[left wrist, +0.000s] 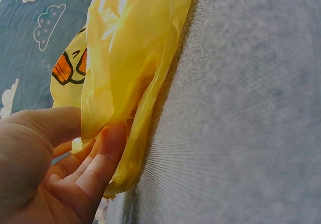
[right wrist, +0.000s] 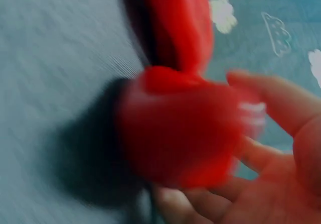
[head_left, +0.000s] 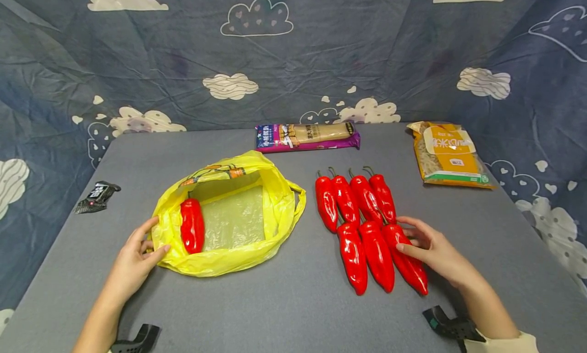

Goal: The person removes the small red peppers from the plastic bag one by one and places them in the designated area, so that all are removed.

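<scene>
A yellow plastic bag lies with its mouth held wide, and one red pepper is inside at its left. At the bag's left edge my left hand grips the plastic between thumb and fingers; the left wrist view shows the bag's folded side there. To the right of the bag, several glossy red peppers lie in two rows, the back ones with green stems. My right hand holds the rightmost front pepper near its stem end, thumb and fingers on opposite sides. That pepper is blurred in the right wrist view.
A purple pasta packet lies along the back of the grey table. An orange-and-clear bag of grain-like food is at the back right. At the far left is a small black packet. Cloud-patterned cloth surrounds the table.
</scene>
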{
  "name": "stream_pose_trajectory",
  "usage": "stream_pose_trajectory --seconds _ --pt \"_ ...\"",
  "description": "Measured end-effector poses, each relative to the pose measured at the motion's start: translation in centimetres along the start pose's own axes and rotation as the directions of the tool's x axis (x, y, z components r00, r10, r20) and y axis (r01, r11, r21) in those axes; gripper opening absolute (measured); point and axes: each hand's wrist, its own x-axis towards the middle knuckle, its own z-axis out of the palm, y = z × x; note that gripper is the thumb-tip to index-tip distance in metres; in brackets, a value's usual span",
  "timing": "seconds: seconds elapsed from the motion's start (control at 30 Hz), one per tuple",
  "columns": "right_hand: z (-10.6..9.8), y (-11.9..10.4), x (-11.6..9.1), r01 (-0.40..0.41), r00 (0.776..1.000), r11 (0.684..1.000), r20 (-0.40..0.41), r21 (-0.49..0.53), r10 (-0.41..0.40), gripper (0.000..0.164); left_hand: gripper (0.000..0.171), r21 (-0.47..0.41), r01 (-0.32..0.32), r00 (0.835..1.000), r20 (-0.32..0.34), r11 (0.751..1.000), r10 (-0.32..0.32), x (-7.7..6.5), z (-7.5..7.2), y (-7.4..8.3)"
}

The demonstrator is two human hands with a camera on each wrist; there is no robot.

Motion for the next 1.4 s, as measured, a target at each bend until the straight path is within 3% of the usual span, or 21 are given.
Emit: stream_pose_trajectory --seconds 0.2,0.5,0.67,0.77,0.87,1.0,1.1,1.23,1.4 --pt "-0.8 0.1 -0.6 -0.016 0.997 1.0 0.082 0.02 0.014 0.068 0.065 0.004 -0.009 1.0 -0.003 1.0 0.009 0.0 0.0 -0.1" --pt "-0.4 -0.4 -0.3 0.016 0.999 0.999 0.035 -0.041 -0.015 0.067 0.065 0.003 -0.007 1.0 0.0 1.0 0.007 0.0 0.0 0.0" --pt "0.1 -3.2 -0.2 0.127 0.991 0.986 -0.032 -0.107 -0.131 0.065 0.065 -0.004 -0.014 1.0 -0.003 1.0 0.014 0.0 0.0 -0.1" --pt "1.0 -6.0 0.3 0.245 0.966 0.964 -0.054 -0.106 -0.252 0.065 0.065 -0.007 -0.009 1.0 -0.002 1.0 0.009 0.0 0.0 -0.1" --pt "2.6 -9.0 1.2 0.394 0.916 0.917 -0.059 -0.065 -0.398 0.064 0.066 -0.011 -0.005 1.0 -0.001 1.0 0.005 -0.1 0.0 -0.2" --pt "5.5 -13.4 2.4 0.517 0.856 0.855 -0.022 0.038 -0.516 0.063 0.066 -0.009 -0.009 1.0 -0.005 1.0 0.009 -0.1 0.0 -0.2" --pt "8.2 -15.3 3.8 0.56 0.824 0.821 0.031 0.116 -0.566 0.063 0.065 -0.003 -0.017 1.0 -0.006 1.0 0.017 -0.1 0.0 -0.1" --pt "12.1 -16.4 6.0 0.596 0.778 0.779 0.1 0.196 -0.62 0.064 0.064 0.014 -0.019 1.0 -0.004 1.0 0.019 0.0 0.0 0.0" --pt "16.4 -17.6 8.0 0.547 0.77 0.785 0.195 0.29 -0.608 0.062 0.065 0.006 -0.009 1.0 0.001 1.0 0.009 0.0 0.0 0.1"
